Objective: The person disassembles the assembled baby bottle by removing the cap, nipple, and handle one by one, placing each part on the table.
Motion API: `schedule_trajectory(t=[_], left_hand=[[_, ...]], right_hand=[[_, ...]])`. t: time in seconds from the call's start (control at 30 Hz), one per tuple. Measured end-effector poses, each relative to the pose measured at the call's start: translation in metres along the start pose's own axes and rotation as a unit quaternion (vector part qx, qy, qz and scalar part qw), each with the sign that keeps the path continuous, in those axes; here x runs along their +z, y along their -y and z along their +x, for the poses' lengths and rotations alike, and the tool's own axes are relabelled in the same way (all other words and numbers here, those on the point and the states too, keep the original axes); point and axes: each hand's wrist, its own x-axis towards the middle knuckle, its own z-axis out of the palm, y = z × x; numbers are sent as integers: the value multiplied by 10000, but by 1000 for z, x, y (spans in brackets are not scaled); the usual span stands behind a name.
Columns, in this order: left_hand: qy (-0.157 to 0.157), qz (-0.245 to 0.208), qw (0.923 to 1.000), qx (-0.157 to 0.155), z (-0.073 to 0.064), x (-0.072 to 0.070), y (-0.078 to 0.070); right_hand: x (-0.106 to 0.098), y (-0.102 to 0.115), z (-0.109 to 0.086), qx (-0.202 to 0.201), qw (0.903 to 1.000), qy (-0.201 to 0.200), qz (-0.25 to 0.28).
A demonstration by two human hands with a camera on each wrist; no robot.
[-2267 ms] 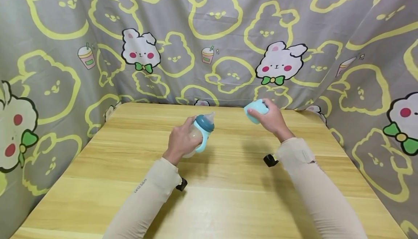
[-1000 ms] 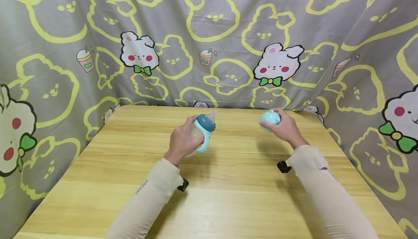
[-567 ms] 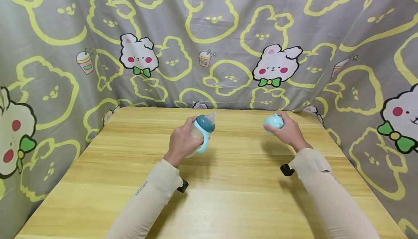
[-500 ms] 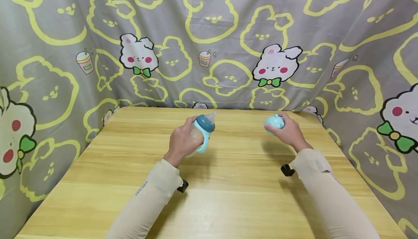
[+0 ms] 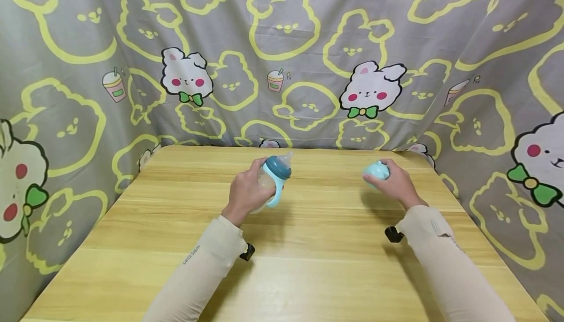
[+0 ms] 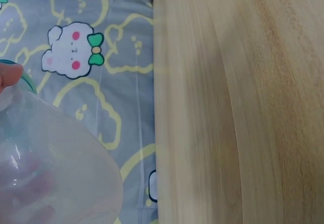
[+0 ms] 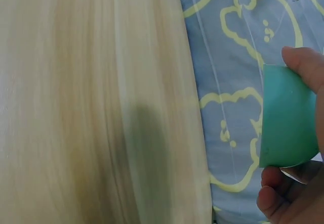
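Note:
My left hand point(image 5: 246, 191) grips a clear baby bottle point(image 5: 270, 183) with a teal collar, a light blue handle and a pale teat, held tilted above the middle of the wooden table point(image 5: 282, 263). The left wrist view shows the bottle's clear body point(image 6: 50, 163) filling the lower left, a fingertip at its edge. My right hand point(image 5: 394, 185) holds a light blue bottle cap point(image 5: 377, 171) low over the table's far right part. In the right wrist view the cap point(image 7: 286, 118) sits pinched between thumb and fingers.
A grey curtain point(image 5: 282, 57) printed with yellow rabbit outlines and white rabbits hangs round the table on the back, left and right sides. Beige sleeves cover both forearms. The table's back edge point(image 6: 154, 107) meets the curtain.
My right hand has carried the cap to the right and down toward the table's surface. The left hand and bottle have stayed almost still.

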Motion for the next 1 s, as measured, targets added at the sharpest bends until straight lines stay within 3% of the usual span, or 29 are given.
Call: schedule_trajectory(t=[0.63,1.0], left_hand=[[72,13,10000,14,-1,0,0],[103,-31,9999,-16,-1,-3,1]], right_hand=[[1,-25,-5,376,9974,537,-290],[2,-38,-5,432,9959,554,-569]])
